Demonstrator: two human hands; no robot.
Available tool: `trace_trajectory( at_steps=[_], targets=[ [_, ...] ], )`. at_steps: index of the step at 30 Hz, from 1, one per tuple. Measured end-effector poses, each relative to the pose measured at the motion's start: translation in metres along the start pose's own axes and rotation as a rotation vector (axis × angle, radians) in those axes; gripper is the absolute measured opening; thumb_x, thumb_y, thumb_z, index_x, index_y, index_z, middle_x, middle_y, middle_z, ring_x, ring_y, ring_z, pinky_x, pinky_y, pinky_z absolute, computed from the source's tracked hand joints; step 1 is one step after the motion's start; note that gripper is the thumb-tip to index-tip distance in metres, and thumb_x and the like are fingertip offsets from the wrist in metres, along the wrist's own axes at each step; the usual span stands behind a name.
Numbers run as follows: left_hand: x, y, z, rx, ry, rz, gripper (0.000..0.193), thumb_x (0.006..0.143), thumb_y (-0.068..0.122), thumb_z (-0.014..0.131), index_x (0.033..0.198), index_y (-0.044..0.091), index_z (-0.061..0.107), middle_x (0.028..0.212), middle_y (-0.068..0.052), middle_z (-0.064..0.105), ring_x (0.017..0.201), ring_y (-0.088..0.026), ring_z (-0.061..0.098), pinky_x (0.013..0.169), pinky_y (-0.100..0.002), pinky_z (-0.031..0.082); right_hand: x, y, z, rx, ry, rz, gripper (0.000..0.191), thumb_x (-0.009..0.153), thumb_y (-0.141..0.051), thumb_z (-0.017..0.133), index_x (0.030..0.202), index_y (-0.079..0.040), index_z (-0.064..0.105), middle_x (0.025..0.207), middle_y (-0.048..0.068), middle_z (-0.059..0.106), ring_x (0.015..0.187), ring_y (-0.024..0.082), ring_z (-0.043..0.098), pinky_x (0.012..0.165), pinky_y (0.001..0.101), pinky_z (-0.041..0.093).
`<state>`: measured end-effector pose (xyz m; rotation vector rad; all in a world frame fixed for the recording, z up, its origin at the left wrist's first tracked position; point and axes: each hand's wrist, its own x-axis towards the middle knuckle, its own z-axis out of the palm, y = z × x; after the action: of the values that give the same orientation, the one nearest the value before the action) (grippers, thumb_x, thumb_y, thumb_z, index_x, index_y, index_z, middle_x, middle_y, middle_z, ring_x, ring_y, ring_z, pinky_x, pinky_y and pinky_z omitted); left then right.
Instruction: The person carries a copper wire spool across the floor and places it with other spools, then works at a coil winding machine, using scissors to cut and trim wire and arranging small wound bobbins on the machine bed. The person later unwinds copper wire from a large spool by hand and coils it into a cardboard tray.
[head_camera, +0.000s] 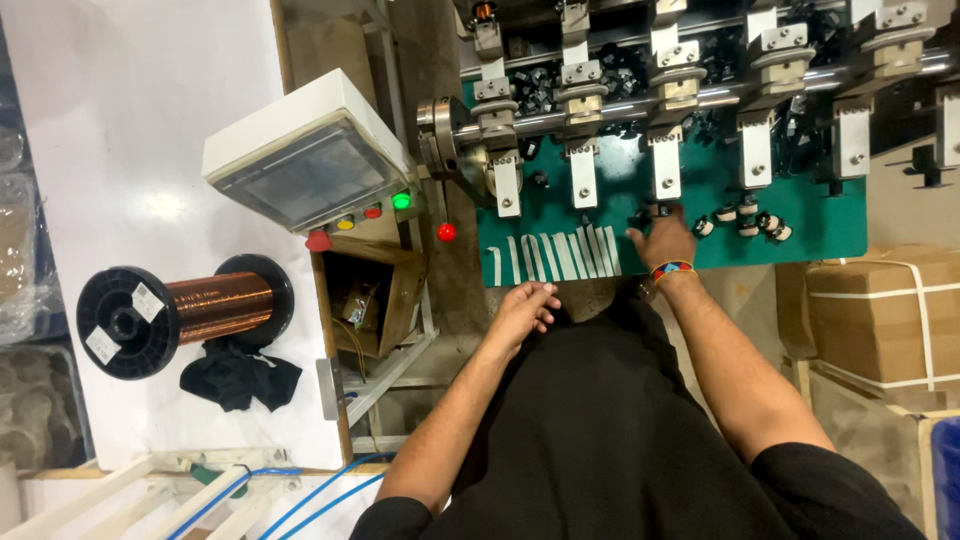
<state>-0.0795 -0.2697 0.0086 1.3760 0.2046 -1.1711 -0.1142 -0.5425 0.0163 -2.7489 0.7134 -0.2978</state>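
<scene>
The right hand (664, 238), a striped band at its wrist, lies flat on the green machine bed (840, 225), fingertips reaching a small black bobbin (661, 210) under a white metal holder (666, 172); whether they pinch it, I cannot tell. The left hand (522, 308) rests loosely curled and empty just below the row of white tape strips (560, 255) at the bed's near edge. A black-flanged copper wire spool (185, 310) lies well apart on the white table (130, 120).
</scene>
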Motion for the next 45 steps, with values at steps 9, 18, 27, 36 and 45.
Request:
trace_trajectory(
  at_steps=[9, 18, 27, 36, 45],
  targets=[
    [-0.029, 0.034, 0.005, 0.873, 0.270, 0.867, 0.066, 0.080, 0.013, 0.076, 0.141, 0.004, 0.053, 0.127, -0.020, 0.062, 0.103, -0.036, 0.062, 0.087, -0.042, 0.053, -0.030, -0.053, 0.009, 0.672, -0.461, 0.122, 0.050, 0.078, -0.035, 0.088, 0.112, -0.005, 0.067, 0.095, 0.007, 0.073, 0.083, 0.018, 0.070, 0.076, 0.0317, 0.057],
    [-0.037, 0.067, -0.009, 0.613, 0.329, 0.927, 0.050, 0.081, -0.003, 0.070, 0.128, 0.012, 0.071, 0.135, -0.010, 0.068, 0.126, -0.032, 0.064, 0.107, -0.038, 0.051, -0.050, -0.102, 0.021, 1.397, -0.808, 0.413, 0.026, 0.101, -0.026, 0.065, 0.118, -0.006, 0.066, 0.097, -0.002, 0.066, 0.086, 0.007, 0.059, 0.077, 0.0233, 0.052],
    [-0.015, 0.065, -0.032, 0.297, 0.322, 0.684, 0.076, 0.079, 0.007, 0.079, 0.146, 0.008, 0.043, 0.129, -0.010, 0.061, 0.109, -0.019, 0.067, 0.084, -0.033, 0.057, -0.032, -0.129, 0.043, 1.559, -0.677, 0.509, 0.022, 0.100, -0.018, 0.067, 0.117, -0.006, 0.064, 0.101, 0.003, 0.071, 0.087, 0.009, 0.066, 0.078, 0.0250, 0.054],
    [0.009, 0.060, -0.039, -0.227, 0.038, 0.488, 0.041, 0.099, 0.016, 0.071, 0.136, 0.001, 0.062, 0.120, -0.004, 0.068, 0.107, -0.013, 0.064, 0.093, -0.030, 0.053, -0.024, -0.157, 0.041, 1.781, -0.477, 0.628, 0.020, 0.101, -0.015, 0.066, 0.116, -0.004, 0.062, 0.105, 0.007, 0.072, 0.093, 0.015, 0.071, 0.083, 0.0315, 0.058],
    [0.032, 0.057, -0.038, -0.391, 0.064, 0.467, 0.030, 0.102, 0.019, 0.067, 0.125, 0.000, 0.067, 0.110, -0.006, 0.072, 0.096, -0.017, 0.068, 0.090, -0.035, 0.055, -0.026, -0.165, 0.046, 1.688, -0.338, 0.574, 0.024, 0.101, -0.017, 0.069, 0.117, -0.001, 0.062, 0.098, 0.006, 0.071, 0.085, 0.013, 0.067, 0.077, 0.0300, 0.057]
  ],
)
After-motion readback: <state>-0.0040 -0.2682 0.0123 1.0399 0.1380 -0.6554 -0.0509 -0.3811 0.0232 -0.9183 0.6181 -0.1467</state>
